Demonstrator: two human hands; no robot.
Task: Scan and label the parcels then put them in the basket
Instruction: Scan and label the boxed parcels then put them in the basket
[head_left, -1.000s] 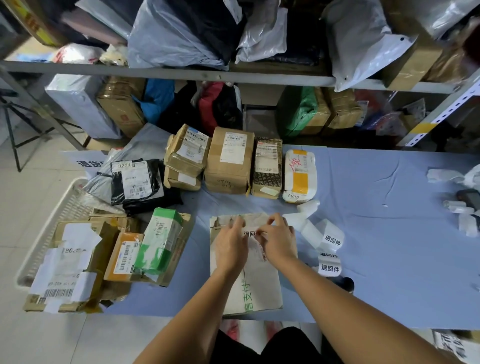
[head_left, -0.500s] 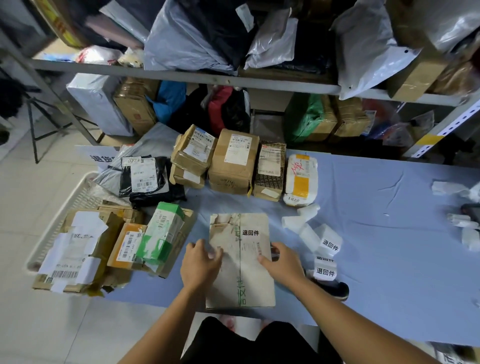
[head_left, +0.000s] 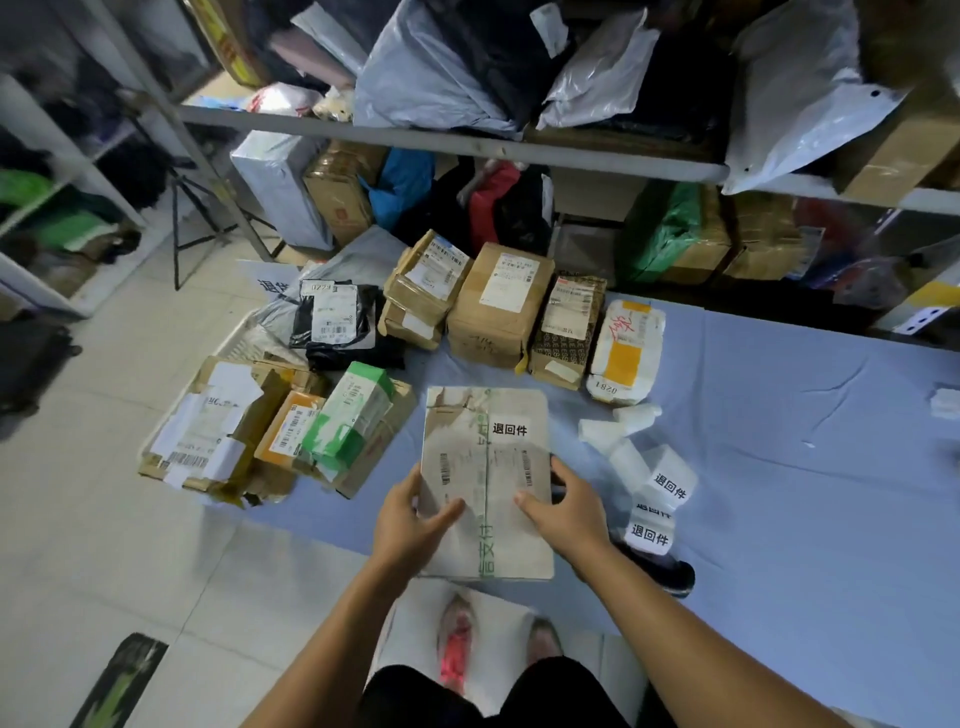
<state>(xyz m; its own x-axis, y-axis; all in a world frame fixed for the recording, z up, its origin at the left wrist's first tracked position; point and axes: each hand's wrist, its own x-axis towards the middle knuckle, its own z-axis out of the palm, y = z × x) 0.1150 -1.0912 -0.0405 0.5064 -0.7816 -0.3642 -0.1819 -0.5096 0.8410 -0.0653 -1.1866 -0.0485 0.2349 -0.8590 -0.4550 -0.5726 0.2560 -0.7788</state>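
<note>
Since pressing the label (head_left: 510, 429), my left hand (head_left: 410, 525) and right hand (head_left: 566, 514) have dropped to pinch the flat parcel (head_left: 488, 467) by its sides at the table (head_left: 779, 467) edge; I'd keep it level, swinging left to the basket (head_left: 243, 336)

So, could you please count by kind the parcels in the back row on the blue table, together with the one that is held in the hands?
4 boxes
1 pouch
1 envelope
Total: 6
</note>
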